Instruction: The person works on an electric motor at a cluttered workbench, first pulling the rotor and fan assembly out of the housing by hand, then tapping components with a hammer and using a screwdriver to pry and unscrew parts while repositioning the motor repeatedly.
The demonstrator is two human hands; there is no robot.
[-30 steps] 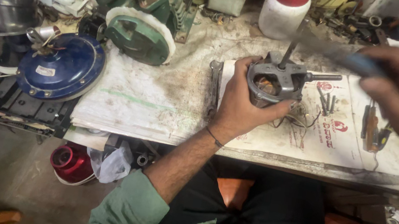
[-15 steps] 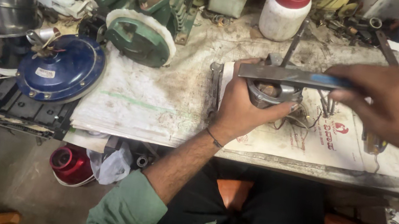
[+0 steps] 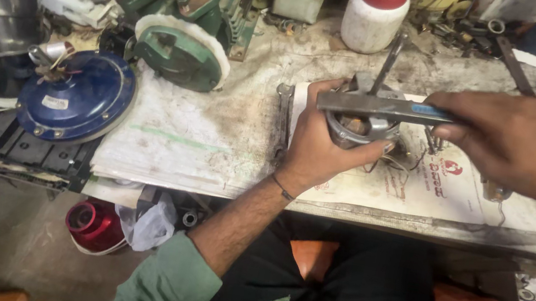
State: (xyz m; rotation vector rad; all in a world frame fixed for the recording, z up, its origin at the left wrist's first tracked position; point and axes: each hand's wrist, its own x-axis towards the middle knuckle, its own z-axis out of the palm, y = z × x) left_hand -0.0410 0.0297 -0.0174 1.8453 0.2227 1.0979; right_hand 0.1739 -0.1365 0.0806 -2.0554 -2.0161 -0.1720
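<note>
A grimy, cloth-covered workbench [image 3: 211,141] carries a green cast pump body [image 3: 191,22] and a glossy blue domed cover [image 3: 77,97] well to the left, and a white bottle [image 3: 375,16] with a red cap stands behind. Mid-bench, the left hand [image 3: 323,149] wraps tight round a small grey round metal housing [image 3: 363,126] with an upright shaft. Across its top the right hand [image 3: 523,146] pinches a flat steel bar [image 3: 384,107].

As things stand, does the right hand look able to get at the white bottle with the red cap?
Probably not straight away: the right hand is closed on a flat metal tool laid across the motor housing. The white bottle stands unobstructed beyond it.
</note>
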